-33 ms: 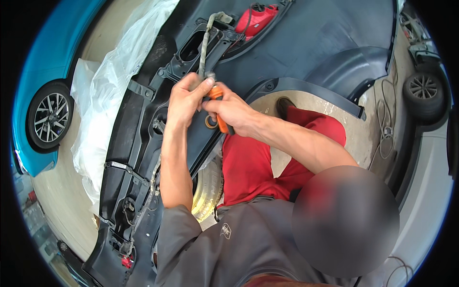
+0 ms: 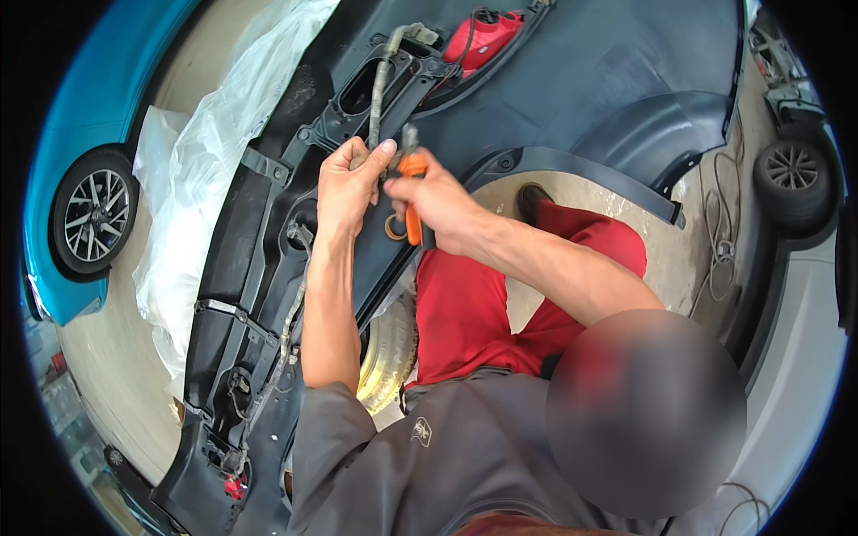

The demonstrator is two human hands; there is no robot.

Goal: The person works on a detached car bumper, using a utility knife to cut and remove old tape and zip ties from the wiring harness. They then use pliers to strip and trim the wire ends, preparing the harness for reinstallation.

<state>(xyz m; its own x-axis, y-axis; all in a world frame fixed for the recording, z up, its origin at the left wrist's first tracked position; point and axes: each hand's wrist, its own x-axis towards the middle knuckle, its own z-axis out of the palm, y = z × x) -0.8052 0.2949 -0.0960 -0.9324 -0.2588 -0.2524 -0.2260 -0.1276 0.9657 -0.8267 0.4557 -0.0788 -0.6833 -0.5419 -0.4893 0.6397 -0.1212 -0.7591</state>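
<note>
My left hand (image 2: 341,196) is closed on a dusty wrapped wiring harness (image 2: 378,96) that runs up along a dark bumper cover (image 2: 527,98). The thumb presses on the strand. Close beside it, my right hand (image 2: 444,213) grips orange-handled pliers (image 2: 413,225). Their metal jaws point away from me and are smeared by motion, just right of the harness and apart from it. Under my hands, a tan ring (image 2: 393,229), like a tape roll, lies on the bumper cover.
A red lamp (image 2: 481,40) sits in the bumper cover's far end. A yellow-lit tyre (image 2: 391,353) shows beneath it. White plastic sheeting (image 2: 192,179) and a blue car (image 2: 89,89) are at left. Cables (image 2: 719,232) and a loose wheel (image 2: 791,174) are at right.
The pliers' jaws have swung right, away from the harness, as my right hand shifted slightly. My left hand keeps its hold and has barely moved.
</note>
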